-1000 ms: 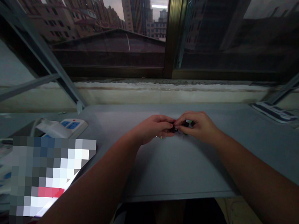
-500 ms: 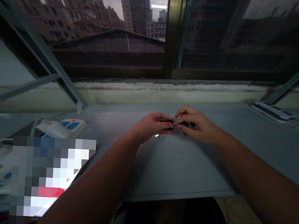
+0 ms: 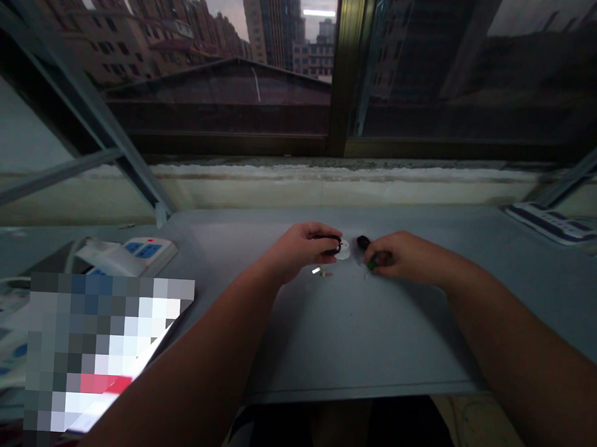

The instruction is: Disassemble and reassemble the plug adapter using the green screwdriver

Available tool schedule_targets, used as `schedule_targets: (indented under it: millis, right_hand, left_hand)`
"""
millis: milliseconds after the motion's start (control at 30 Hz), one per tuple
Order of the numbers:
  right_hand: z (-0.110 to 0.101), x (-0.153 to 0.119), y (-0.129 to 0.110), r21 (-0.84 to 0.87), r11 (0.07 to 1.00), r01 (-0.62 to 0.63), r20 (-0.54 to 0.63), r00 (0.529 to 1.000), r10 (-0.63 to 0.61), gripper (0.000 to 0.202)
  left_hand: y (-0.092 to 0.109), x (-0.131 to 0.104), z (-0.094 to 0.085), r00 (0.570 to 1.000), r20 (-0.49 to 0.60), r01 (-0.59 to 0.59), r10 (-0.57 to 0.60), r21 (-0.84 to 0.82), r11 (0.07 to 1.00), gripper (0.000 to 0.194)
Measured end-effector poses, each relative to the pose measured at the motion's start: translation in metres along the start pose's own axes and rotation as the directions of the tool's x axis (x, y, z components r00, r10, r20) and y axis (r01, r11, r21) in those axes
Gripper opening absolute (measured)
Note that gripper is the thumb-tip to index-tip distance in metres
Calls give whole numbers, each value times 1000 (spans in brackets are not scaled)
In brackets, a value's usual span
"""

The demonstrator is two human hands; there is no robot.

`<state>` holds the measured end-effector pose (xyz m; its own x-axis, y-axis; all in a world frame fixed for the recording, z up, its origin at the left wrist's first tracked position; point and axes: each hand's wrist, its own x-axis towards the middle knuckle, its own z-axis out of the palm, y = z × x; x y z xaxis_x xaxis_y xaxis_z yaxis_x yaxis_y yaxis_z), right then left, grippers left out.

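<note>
My left hand (image 3: 300, 249) is closed around a black rounded piece (image 3: 334, 241), with thumb and fingers along its edges. A white disc (image 3: 344, 250) shows just to the right of those fingertips; whether it touches the black piece I cannot tell. Over the table, my right hand (image 3: 401, 252) has its fingers pinched on a small green piece (image 3: 372, 263). Beside those fingers lies a black oval part (image 3: 363, 242). Small bits lie below the left hand, among them a bright white strip (image 3: 317, 270) and a tiny pale-and-reddish piece (image 3: 324, 274).
On the left, a white power strip (image 3: 159, 253) with blue sockets stands near a pixelated bright screen (image 3: 122, 348). Another power strip (image 3: 551, 223) lies at the far right of the grey table (image 3: 352, 346). A window and metal frame bars rise behind.
My right hand has moved away from the left one and lower, and its fingers have closed on the green piece. The white disc and black oval part now show between the hands.
</note>
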<state>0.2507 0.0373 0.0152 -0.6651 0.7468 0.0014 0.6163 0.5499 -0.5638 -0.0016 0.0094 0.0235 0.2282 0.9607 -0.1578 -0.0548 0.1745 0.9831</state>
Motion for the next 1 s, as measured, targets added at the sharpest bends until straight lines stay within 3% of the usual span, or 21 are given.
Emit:
schedule_targets:
  millis: [133,233,367,633,800,1000]
  right_hand:
    - [0,-1,-3,122,991,48,-72,997,-40,12]
    - [-1,-1,-5,293,946,139,-207,975,-79,18]
    - [2,-1,-9,325,917,232,-334,935,-118,25]
    - [10,1,-14,477,842,252,-290,949,-120,25]
    - [14,3,-17,595,785,176,-244,969,-32,26]
    - [21,5,-23,610,774,170,-233,972,-31,23]
  left_hand:
    - [0,0,-1,1000,15,10,-11,17,1000,18]
    - [-1,-1,-2,999,53,2,-4,47,999,21]
    - [-2,-2,-2,996,90,-7,2,59,998,18]
    - [0,-3,2,998,68,-5,5,-7,1000,9]
    - [2,-4,5,998,55,-9,15,-103,995,19]
    - [-3,-3,7,996,88,-5,17,-136,991,20]
